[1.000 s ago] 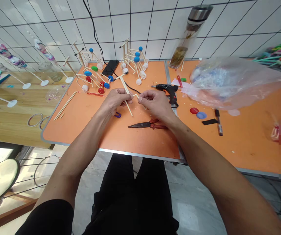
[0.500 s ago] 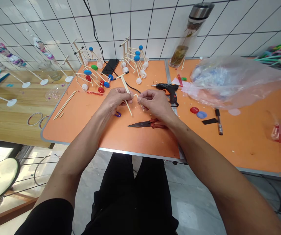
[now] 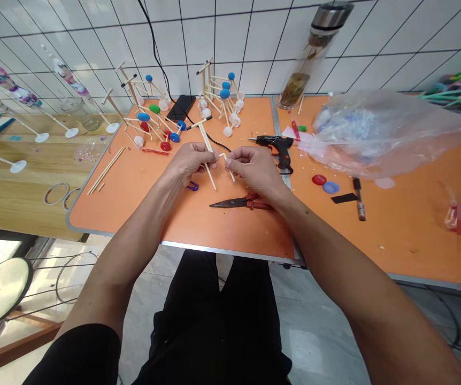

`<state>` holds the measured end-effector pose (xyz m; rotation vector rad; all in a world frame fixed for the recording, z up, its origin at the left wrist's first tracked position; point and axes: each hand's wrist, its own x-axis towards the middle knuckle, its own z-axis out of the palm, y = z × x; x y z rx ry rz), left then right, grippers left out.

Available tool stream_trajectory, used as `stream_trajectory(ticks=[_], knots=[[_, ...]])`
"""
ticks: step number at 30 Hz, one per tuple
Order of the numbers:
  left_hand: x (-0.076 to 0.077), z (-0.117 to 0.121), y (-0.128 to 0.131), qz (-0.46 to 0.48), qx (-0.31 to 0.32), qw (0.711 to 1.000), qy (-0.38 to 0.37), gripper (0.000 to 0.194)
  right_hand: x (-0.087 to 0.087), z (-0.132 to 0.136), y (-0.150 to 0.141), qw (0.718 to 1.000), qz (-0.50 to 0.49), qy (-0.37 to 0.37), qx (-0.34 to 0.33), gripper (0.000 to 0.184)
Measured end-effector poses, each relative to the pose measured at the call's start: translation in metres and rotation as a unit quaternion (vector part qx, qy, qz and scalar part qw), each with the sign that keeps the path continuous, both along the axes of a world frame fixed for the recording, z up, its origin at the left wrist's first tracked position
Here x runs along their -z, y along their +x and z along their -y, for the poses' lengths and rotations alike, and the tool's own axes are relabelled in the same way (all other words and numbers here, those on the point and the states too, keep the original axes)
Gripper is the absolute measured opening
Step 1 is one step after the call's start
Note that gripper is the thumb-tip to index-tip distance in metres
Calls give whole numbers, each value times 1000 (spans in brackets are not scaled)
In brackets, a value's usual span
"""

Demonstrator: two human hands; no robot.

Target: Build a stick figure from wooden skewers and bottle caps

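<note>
My left hand (image 3: 192, 161) is closed, pinching a wooden stick frame (image 3: 205, 136) with a dark-ended crossbar at its top. Between the thumb and fingers of my right hand (image 3: 252, 167) is a short wooden stick piece (image 3: 231, 174), bent like an L at its upper end. That upper end is close to my left fingertips; whether it touches the frame I cannot tell. Below my right hand lie pliers (image 3: 232, 203) with red handles, partly covered by the wrist. A purple clip-like piece (image 3: 192, 186) rests beside my left wrist.
A black glue gun (image 3: 275, 142) lies right of my hands. Stick models with coloured caps (image 3: 144, 116) stand at the back left, near a phone (image 3: 181, 108). Loose sticks (image 3: 106, 171) lie left. A glass bottle (image 3: 297, 80), plastic bag (image 3: 375, 133) and marker (image 3: 359, 200) are right.
Both hands stay almost in place. More of the short stick piece's lower end now shows below my right fingers.
</note>
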<state>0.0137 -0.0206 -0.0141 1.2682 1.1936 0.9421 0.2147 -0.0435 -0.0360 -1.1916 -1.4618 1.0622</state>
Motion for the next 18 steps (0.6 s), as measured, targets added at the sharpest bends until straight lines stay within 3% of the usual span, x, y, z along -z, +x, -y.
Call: stream_trajectory(ticks=[10, 18], knots=[[0, -1, -1, -2, 1, 1000, -2, 25, -2, 2, -3, 1000, -8, -8, -1, 7], [-4, 1, 1, 2, -14, 1000, -19, 16, -3, 4, -2, 1000, 2, -9, 1, 10]])
